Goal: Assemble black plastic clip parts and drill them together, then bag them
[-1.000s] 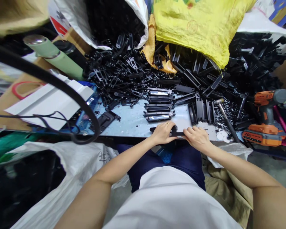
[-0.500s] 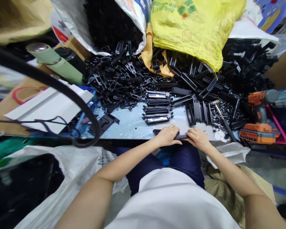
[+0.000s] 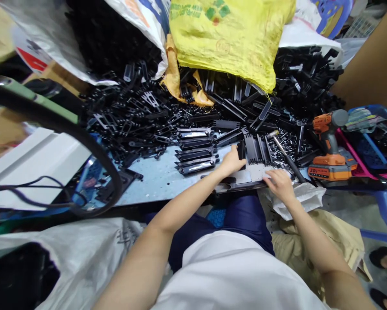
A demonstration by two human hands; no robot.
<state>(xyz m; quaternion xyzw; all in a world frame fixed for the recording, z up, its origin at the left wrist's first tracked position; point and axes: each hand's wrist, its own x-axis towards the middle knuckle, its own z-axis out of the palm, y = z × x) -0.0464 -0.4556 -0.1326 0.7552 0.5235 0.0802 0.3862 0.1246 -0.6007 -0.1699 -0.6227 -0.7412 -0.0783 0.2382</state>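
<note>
Black part [image 3: 241,151] sits at the left end of a row of parts [image 3: 251,150], the left hand [image 3: 233,162] against it; whether its fingers pinch it I cannot tell. The right hand [image 3: 280,185], fingers slightly parted, is by the near edge of the table [image 3: 157,183], bare toward the left.

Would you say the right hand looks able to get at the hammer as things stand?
Probably yes: the hammer lies close to the right hand, and nothing visible covers its dark handle or seems to block the way between them.
</note>
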